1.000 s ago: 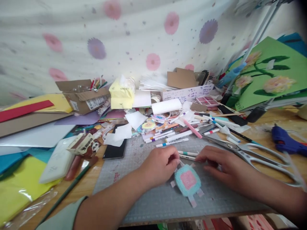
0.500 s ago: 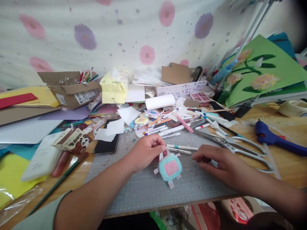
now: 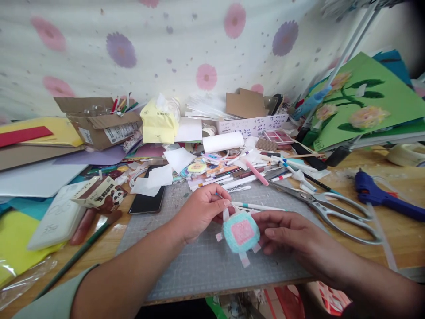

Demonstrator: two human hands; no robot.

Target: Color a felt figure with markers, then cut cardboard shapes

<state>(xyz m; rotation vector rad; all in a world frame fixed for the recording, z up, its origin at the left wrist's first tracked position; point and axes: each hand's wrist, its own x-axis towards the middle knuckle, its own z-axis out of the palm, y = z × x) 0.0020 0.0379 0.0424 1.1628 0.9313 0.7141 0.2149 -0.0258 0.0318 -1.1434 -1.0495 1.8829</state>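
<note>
Between my hands is a small rounded craft piece [image 3: 241, 233], turquoise around a pink square centre, with short pale tabs sticking out along its edge. My left hand [image 3: 207, 212] pinches a tab at its top between thumb and fingertips. At the piece's right edge is my right hand [image 3: 287, 232], thumb and fingers apart, fingertips at or partly behind the edge; a firm grip does not show. Underneath lies a grey cutting mat [image 3: 186, 270]. White markers [image 3: 259, 206] lie just behind the piece.
Large scissors [image 3: 327, 208] and a blue glue gun [image 3: 381, 195] lie to the right. A heap of markers and paper scraps [image 3: 179, 159] spreads behind, beside a black phone [image 3: 148, 201]. At left are a panda-printed box [image 3: 102, 195] and a green-handled brush [image 3: 79, 252].
My right hand has moved left to the craft piece's edge and turned, its thumb now showing. The piece has shifted slightly right and tilted in my left hand's pinch.
</note>
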